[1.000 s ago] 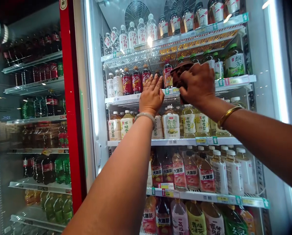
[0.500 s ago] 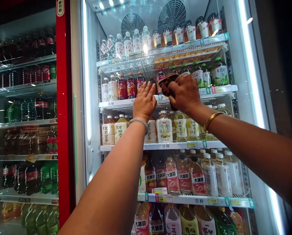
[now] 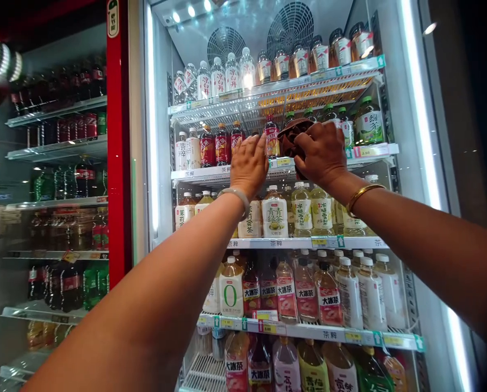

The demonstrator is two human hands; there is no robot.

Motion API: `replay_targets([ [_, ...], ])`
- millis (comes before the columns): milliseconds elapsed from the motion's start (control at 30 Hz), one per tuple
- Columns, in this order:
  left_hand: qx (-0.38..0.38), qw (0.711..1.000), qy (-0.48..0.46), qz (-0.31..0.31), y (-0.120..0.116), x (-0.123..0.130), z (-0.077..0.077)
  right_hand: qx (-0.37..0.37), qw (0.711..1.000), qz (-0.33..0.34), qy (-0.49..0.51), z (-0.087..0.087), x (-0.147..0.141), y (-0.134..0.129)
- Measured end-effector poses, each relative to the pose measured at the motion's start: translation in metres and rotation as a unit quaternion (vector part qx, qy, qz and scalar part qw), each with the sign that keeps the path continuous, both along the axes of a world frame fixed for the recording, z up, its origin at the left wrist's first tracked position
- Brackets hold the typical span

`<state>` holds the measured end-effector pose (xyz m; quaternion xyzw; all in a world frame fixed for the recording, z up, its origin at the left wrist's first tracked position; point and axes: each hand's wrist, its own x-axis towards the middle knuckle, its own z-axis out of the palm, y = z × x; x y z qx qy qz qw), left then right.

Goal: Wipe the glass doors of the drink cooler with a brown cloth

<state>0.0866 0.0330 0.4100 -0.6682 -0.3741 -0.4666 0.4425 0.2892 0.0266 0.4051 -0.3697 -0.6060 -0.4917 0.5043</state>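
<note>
My left hand is stretched out with its fingers flat, over the second shelf and in front of the red-labelled bottles; it seems to rest on the glass door of the cooler. My right hand, to its right, grips a bunched brown cloth that appears pressed to the same glass. Behind the cloth, one red-labelled bottle and several green-capped tea bottles are partly hidden. A pale bangle is on my left wrist and a gold one on my right.
Several shelves of drinks fill the lit cooler, with white-capped bottles below my hands and clear water bottles above. A vertical light strip runs along the right side. To the left, past a red frame, stands another drinks cooler.
My right hand has moved a little to the right and down with the cloth. My left hand has shifted slightly right, staying flat. The view has turned slightly left.
</note>
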Motion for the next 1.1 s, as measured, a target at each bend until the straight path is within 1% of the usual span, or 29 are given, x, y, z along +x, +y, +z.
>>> replay_targets([
  [67,0.027,0.999,0.019,-0.009,-0.001,0.026,0.008,0.0,1.0,0.009,-0.015,-0.002,0.001,-0.002],
  [133,0.046,0.999,0.012,-0.02,0.001,0.053,0.014,0.002,1.0,0.016,-0.022,-0.006,0.01,-0.003],
  [200,0.053,0.998,-0.029,-0.018,0.006,0.072,0.016,-0.003,0.999,0.01,-0.044,-0.011,0.026,-0.002],
  [267,0.053,0.997,-0.06,-0.009,0.009,0.082,0.014,-0.018,0.996,0.0,-0.088,-0.015,0.047,-0.002],
  [333,0.052,0.998,-0.046,-0.005,0.01,0.086,0.009,-0.035,0.992,-0.017,-0.123,-0.013,0.066,-0.003],
  [367,0.051,0.998,-0.023,-0.007,0.009,0.086,0.007,-0.039,0.992,-0.024,-0.115,-0.01,0.072,-0.004],
  [400,0.049,0.999,0.005,-0.009,0.009,0.087,0.006,-0.039,0.995,-0.032,-0.086,-0.005,0.073,-0.005],
  [433,0.046,0.998,0.03,-0.01,0.008,0.087,0.005,-0.035,0.998,-0.038,-0.043,0.0,0.071,-0.005],
  [500,0.039,0.997,0.059,-0.007,0.007,0.088,0.004,-0.018,0.998,-0.044,0.051,0.008,0.056,-0.006],
  [567,0.035,0.997,0.061,-0.002,0.007,0.089,0.004,-0.005,0.995,-0.038,0.09,0.007,0.039,-0.006],
  [633,0.035,0.998,0.06,0.0,0.007,0.089,0.005,-0.007,0.998,-0.031,0.058,-0.004,0.036,-0.005],
  [667,0.034,0.998,0.061,-0.002,0.008,0.089,0.005,-0.013,0.999,-0.028,0.022,-0.012,0.043,-0.004],
  [733,0.034,0.998,0.059,-0.01,0.009,0.089,0.005,-0.029,0.997,-0.028,-0.072,-0.025,0.069,-0.003],
  [767,0.035,0.998,0.056,-0.017,0.009,0.089,0.005,-0.035,0.993,-0.033,-0.104,-0.028,0.084,-0.003],
  [800,0.035,0.998,0.053,-0.024,0.009,0.089,0.005,-0.039,0.992,-0.042,-0.116,-0.029,0.097,-0.003],
  [833,0.035,0.998,0.05,-0.031,0.01,0.089,0.005,-0.041,0.992,-0.051,-0.105,-0.026,0.106,-0.005],
  [867,0.033,0.998,0.047,-0.035,0.01,0.089,0.005,-0.042,0.995,-0.059,-0.071,-0.022,0.109,-0.006],
  [933,0.026,0.998,0.047,-0.033,0.01,0.09,0.005,-0.037,0.997,-0.067,0.03,-0.01,0.097,-0.008],
  [1000,0.024,0.998,0.05,-0.027,0.009,0.09,0.005,-0.026,0.992,-0.062,0.103,-0.003,0.071,-0.01],
  [1033,0.025,0.998,0.052,-0.026,0.009,0.089,0.005,-0.023,0.992,-0.058,0.108,-0.003,0.058,-0.01],
  [1100,0.029,0.998,0.057,-0.029,0.01,0.088,0.005,-0.024,0.996,-0.05,0.063,-0.009,0.044,-0.009],
])
